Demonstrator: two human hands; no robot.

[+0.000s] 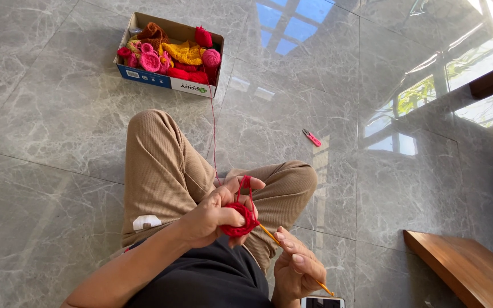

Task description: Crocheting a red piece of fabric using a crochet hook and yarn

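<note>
My left hand (215,214) pinches a small round piece of red crochet work (239,219), with red yarn looped over its raised fingers. My right hand (298,265) grips a thin orange crochet hook (269,234) whose tip is in the red piece. A red yarn strand (213,131) runs from the work across the floor up to a cardboard box (161,78) holding red, pink, yellow and brown yarn and crocheted pieces. I sit cross-legged in tan trousers (166,171) on a grey marble floor.
Small pink snips (311,137) lie on the floor to the right of my knee. A wooden bench edge (463,268) is at the lower right. A phone (322,302) lies by my right hand at the bottom edge.
</note>
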